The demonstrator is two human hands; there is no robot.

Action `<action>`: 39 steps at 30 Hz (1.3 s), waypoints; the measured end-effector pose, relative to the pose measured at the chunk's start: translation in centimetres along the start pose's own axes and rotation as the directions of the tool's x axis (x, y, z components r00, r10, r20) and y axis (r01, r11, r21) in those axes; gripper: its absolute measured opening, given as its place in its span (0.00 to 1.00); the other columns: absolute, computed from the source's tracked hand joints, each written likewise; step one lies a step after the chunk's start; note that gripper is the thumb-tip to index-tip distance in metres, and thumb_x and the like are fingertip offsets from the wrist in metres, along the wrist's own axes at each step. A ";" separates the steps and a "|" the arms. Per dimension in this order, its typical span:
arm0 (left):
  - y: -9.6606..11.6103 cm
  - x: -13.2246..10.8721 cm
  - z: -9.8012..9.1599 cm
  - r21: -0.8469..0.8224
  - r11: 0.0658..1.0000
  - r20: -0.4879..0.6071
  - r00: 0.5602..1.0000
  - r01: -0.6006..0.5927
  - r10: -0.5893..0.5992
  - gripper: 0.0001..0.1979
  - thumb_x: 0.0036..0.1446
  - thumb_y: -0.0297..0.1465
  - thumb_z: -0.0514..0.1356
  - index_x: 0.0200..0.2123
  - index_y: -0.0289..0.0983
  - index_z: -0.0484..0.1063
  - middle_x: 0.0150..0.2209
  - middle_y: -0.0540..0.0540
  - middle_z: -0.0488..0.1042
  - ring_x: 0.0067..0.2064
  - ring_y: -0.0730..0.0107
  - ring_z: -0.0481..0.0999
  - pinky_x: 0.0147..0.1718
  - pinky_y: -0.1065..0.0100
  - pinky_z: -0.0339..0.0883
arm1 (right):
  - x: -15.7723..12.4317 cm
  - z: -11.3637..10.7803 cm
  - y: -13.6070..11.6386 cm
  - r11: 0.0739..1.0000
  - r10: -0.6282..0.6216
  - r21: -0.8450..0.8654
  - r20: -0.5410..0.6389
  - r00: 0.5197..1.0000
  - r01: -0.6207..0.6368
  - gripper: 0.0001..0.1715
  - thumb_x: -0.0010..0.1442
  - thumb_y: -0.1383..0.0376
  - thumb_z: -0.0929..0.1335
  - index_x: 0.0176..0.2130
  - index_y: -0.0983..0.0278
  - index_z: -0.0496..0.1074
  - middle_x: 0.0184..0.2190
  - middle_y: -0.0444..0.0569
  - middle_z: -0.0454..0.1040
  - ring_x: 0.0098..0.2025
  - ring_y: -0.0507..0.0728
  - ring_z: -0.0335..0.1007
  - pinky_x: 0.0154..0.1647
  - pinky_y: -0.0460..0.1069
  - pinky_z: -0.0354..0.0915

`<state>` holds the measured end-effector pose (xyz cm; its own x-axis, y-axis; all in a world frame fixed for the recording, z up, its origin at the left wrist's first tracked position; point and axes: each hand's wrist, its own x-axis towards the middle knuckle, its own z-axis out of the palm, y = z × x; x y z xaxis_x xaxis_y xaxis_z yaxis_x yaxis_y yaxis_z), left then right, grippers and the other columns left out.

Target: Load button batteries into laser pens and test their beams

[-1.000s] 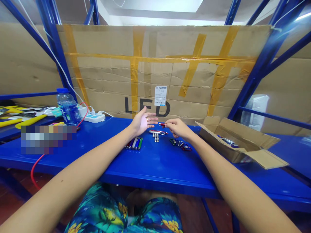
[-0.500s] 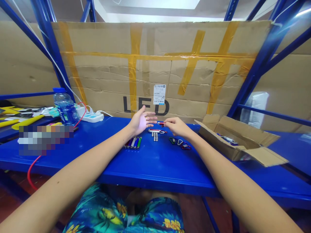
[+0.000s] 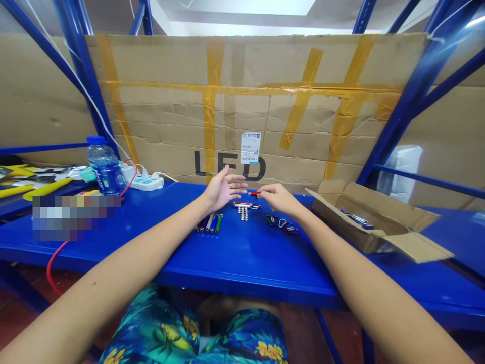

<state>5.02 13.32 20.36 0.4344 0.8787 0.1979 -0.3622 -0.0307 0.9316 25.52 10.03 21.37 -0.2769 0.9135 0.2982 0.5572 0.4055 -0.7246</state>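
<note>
My right hand (image 3: pixel 279 198) is closed around a small red flashlight (image 3: pixel 253 193), its front end aimed left at my other palm. Just apart from that end, my left hand (image 3: pixel 224 190) is held up with fingers stretched and nothing in it. On the blue table below lies a red and silver flashlight with a clip (image 3: pixel 244 205). Button cells (image 3: pixel 243 214) form neat rows under it. To the left, several coloured metal tubes (image 3: pixel 210 223) lie side by side, partly behind my left wrist. Green, silver and red carabiners (image 3: pixel 281 223) rest near my right forearm.
An open cardboard box (image 3: pixel 350 230) with metal tubes inside stands at the right. A water bottle (image 3: pixel 103 167) and a white power strip (image 3: pixel 149 182) are at the left, with a red cable (image 3: pixel 53 268). A large cardboard sheet (image 3: pixel 170 116) closes off the back.
The bright purplish-white glow on my left palm has gone. Both hands keep nearly the same pose, and the whole view has shifted slightly.
</note>
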 end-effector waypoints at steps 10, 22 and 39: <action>0.0 0.1 -0.2 0.005 1.000 0.014 1.000 0.010 -0.010 0.33 0.59 0.56 0.48 0.42 0.31 0.74 0.41 0.34 0.77 0.42 0.56 0.77 0.38 0.60 0.68 | -0.2 -0.1 -0.3 1.000 -0.017 0.016 -0.031 0.999 0.017 0.13 0.52 0.61 0.63 0.26 0.66 0.73 0.14 0.41 0.60 0.20 0.49 0.54 0.24 0.47 0.52; 0.0 0.1 -0.1 -0.018 1.000 0.013 1.000 0.000 0.001 0.32 0.59 0.55 0.49 0.41 0.32 0.74 0.39 0.35 0.78 0.40 0.58 0.77 0.36 0.61 0.68 | 0.1 -0.1 0.1 1.000 -0.020 0.009 -0.079 0.997 0.021 0.14 0.51 0.61 0.63 0.24 0.66 0.73 0.14 0.40 0.59 0.19 0.49 0.54 0.24 0.47 0.52; 0.1 0.0 0.0 0.002 1.000 0.018 1.000 0.002 -0.002 0.32 0.58 0.55 0.49 0.42 0.32 0.73 0.41 0.34 0.77 0.42 0.55 0.76 0.39 0.59 0.67 | 0.1 -0.2 0.4 0.999 -0.038 -0.011 -0.033 0.999 0.037 0.13 0.52 0.61 0.63 0.26 0.66 0.73 0.14 0.40 0.59 0.20 0.50 0.55 0.25 0.47 0.54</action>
<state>4.96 13.32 20.48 0.4500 0.8699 0.2020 -0.3599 -0.0304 0.9325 25.83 10.33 21.22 -0.2718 0.8983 0.3453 0.5550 0.4395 -0.7063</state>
